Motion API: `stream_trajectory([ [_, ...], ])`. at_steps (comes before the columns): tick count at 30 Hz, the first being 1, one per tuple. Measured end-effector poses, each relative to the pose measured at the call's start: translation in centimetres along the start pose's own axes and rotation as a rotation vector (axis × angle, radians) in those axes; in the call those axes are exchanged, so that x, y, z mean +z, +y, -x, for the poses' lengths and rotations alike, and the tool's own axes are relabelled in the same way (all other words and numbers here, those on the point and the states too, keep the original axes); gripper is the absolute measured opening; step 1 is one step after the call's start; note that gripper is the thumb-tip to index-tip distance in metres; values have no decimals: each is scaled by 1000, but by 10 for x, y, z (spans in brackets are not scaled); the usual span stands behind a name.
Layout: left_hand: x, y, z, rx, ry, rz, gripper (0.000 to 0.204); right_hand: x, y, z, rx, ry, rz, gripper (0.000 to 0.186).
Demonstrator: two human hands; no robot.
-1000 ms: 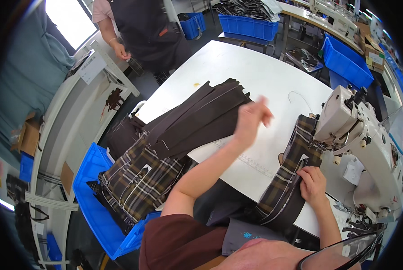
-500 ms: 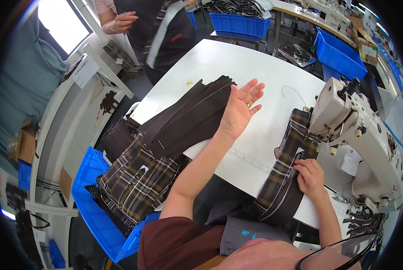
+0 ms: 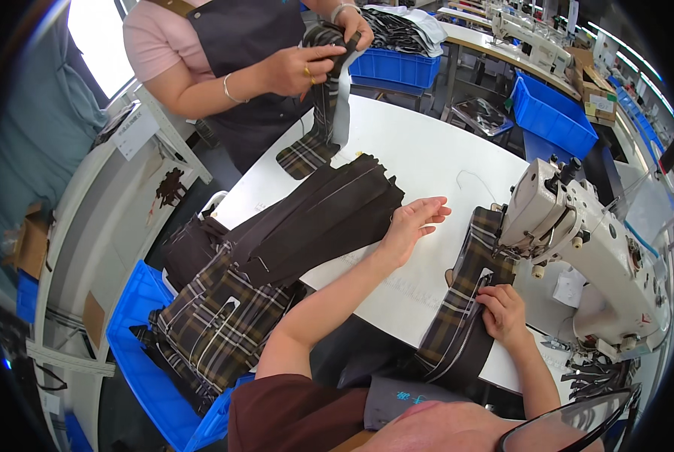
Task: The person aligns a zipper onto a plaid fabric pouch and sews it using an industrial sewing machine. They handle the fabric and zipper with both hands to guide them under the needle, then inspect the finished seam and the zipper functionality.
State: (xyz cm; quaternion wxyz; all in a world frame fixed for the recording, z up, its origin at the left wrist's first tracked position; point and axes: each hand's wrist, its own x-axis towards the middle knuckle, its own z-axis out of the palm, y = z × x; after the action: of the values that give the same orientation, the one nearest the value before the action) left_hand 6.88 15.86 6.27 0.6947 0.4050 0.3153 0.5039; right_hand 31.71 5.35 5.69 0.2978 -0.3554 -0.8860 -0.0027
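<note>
My left hand [image 3: 414, 228] is raised over the white table, holding nothing, its fingers stretched out beside the end of the dark fabric panels [image 3: 329, 203]. My right hand [image 3: 505, 315] has its fingers closed on a plaid fabric panel [image 3: 465, 290] with a zipper and a dark border. This panel lies along the table's right part, its far end by the needle area of the white sewing machine [image 3: 563, 207], its near end hanging over the table edge. A stack of plaid pieces [image 3: 209, 320] lies in and over a blue bin [image 3: 145, 377] at my left, partly under the dark panels.
Across the table [image 3: 397, 135] a co-worker's hands [image 3: 307, 66] hold a plaid strip [image 3: 311, 151] with a pale backing. Blue bins [image 3: 552, 113] stand beyond the table. A white shelf [image 3: 100, 196] is at the left. Dark scraps [image 3: 600, 377] lie below the machine.
My left hand has come down and nearer to me, its fingers still extended. My right hand stays on the plaid panel. The co-worker has leaned in, now with both hands on the plaid strip.
</note>
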Motion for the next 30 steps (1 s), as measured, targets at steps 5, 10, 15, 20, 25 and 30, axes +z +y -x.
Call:
stream_trajectory([
  [5,3,-3,2,-23,-14,-28,30,-1,2,3,-14,-39,23,35],
  [10,4,-7,3,-28,-22,-67,28,-2,3,2,-3,-84,23,37],
  [15,8,-3,6,-19,-47,-92,28,0,5,5,-8,-69,34,38],
  [20,10,-5,7,4,-77,-95,29,1,5,5,-2,-54,29,36],
  [25,11,-6,7,-6,-86,-94,30,1,6,4,11,-54,12,35],
  [30,11,-8,7,-6,-102,-103,30,2,6,5,5,-41,13,35],
])
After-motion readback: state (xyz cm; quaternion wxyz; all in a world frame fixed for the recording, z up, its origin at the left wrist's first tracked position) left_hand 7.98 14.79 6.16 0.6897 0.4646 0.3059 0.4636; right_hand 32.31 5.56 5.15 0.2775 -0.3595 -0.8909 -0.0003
